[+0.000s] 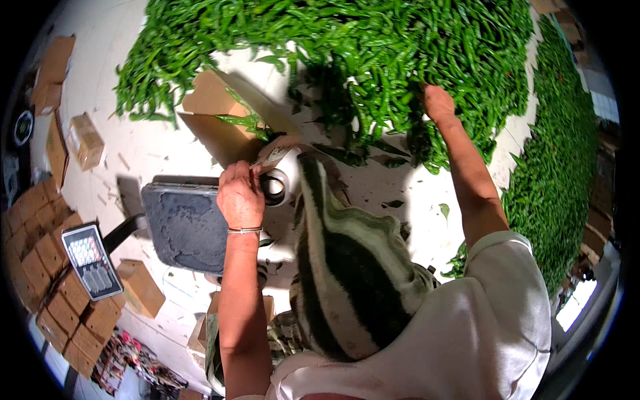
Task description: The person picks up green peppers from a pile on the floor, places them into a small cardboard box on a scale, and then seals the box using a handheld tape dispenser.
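A large pile of green chili peppers (pixel 390 60) covers the floor in front of me. My right hand (pixel 438 102) reaches into the pile's near side; its fingertips are partly hidden among the peppers, and what they hold cannot be made out. My left hand (pixel 241 192) is at the near edge of an open cardboard box (pixel 215 132), its fingers bent over the flap. A few green peppers (pixel 245 121) show inside the box. Below the left hand stands a round white container (pixel 290 172) with a dark ring. A striped cloth (pixel 360 265) covers my lap.
A platform scale (pixel 185 225) with a dark top stands beside my left forearm, its display (pixel 92 260) farther left. Stacked cardboard boxes (pixel 55 295) line the left side, and single boxes (pixel 86 141) stand on the pale floor. Another pepper pile (pixel 555 190) stretches along the right.
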Action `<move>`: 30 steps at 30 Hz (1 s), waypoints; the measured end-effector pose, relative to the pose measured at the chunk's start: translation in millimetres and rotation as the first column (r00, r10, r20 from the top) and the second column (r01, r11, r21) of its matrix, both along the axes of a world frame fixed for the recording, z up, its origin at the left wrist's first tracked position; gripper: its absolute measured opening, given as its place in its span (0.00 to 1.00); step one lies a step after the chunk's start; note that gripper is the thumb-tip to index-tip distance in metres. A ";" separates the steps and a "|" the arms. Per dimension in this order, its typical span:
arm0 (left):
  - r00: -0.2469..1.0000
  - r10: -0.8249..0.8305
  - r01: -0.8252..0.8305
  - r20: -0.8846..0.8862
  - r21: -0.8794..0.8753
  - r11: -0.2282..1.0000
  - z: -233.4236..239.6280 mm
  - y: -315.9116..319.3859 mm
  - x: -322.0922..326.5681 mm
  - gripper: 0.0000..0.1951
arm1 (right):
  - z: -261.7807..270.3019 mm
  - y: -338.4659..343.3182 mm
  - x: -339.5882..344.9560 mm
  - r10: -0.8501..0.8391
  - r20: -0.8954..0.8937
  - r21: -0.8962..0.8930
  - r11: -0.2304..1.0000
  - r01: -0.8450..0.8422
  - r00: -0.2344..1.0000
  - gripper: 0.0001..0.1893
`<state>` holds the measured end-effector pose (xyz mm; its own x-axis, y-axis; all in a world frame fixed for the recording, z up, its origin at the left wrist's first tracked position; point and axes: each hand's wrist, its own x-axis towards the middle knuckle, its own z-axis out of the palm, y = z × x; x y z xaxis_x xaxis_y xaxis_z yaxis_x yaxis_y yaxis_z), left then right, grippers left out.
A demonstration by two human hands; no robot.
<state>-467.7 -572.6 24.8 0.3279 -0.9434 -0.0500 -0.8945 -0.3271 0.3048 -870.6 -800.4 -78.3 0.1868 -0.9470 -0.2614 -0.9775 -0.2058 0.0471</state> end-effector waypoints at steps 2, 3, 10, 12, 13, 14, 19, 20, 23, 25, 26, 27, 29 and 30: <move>0.999 0.046 -0.045 0.023 -0.068 0.997 3.7 11.5 10.2 0.09 | 0.5 2.6 4.6 0.012 -0.100 0.055 0.998 -0.006 0.995 0.11; 0.997 0.064 -0.061 0.036 -0.064 0.996 3.1 17.3 14.8 0.09 | 10.6 11.6 10.6 0.012 -0.131 0.021 1.000 -0.010 0.991 0.10; 0.999 0.021 -0.023 -0.025 -0.087 0.996 0.3 -3.0 -2.2 0.11 | 84.8 36.2 14.9 -0.236 0.592 -0.107 0.924 0.366 0.770 0.14; 0.984 -0.037 0.044 -0.177 0.034 0.998 -10.1 -4.8 -2.3 0.10 | 122.3 38.2 35.9 -0.407 0.849 0.290 0.892 0.346 0.337 0.14; 0.963 -0.052 0.084 -0.266 0.111 0.990 -8.5 -4.0 -0.7 0.11 | 143.1 40.2 51.8 -0.433 0.879 0.383 0.890 0.247 0.198 0.14; 0.948 -0.090 0.103 -0.304 0.027 0.994 -5.1 -1.0 -5.8 0.14 | 160.1 42.5 63.4 -0.405 0.897 0.377 0.910 0.175 0.175 0.14; 0.651 0.053 -0.313 -0.757 -0.204 0.928 91.4 4.4 -19.4 0.15 | 263.1 70.6 123.5 -0.148 0.978 0.181 0.954 -0.239 0.147 0.13; 0.631 0.000 -0.319 -0.776 -0.259 0.912 123.4 14.8 -16.2 0.17 | 286.9 80.3 141.2 0.030 0.986 0.029 0.937 -0.348 0.163 0.13; 0.696 -0.229 -0.219 -0.681 -0.504 0.835 219.2 70.8 -13.6 0.23 | 350.7 124.5 203.3 0.558 0.826 -0.501 0.657 -0.564 -0.083 0.11; 0.746 -0.199 -0.187 -0.635 -0.487 0.853 252.8 112.7 -23.1 0.24 | 377.2 168.4 232.7 0.596 0.782 -0.540 0.504 -0.674 -0.181 0.11; 0.683 -0.179 -0.256 -0.708 -0.461 0.850 258.1 142.1 -23.4 0.23 | 387.6 195.6 247.7 0.597 0.755 -0.594 0.451 -0.666 -0.270 0.14; 0.608 -0.162 -0.327 -0.777 -0.431 0.841 261.0 173.9 -26.4 0.22 | 394.9 225.0 258.8 0.587 0.729 -0.640 0.399 -0.656 -0.354 0.16; 0.453 -0.219 -0.471 -0.864 -0.440 0.764 271.1 237.2 -41.5 0.18 | 413.0 280.3 259.2 -0.003 0.986 -0.152 0.426 -0.892 -0.170 0.30; 0.364 -0.254 -0.529 -0.896 -0.424 0.735 271.4 268.5 -52.1 0.19 | 415.2 302.8 256.8 -0.169 0.974 -0.084 0.358 -0.930 -0.153 0.31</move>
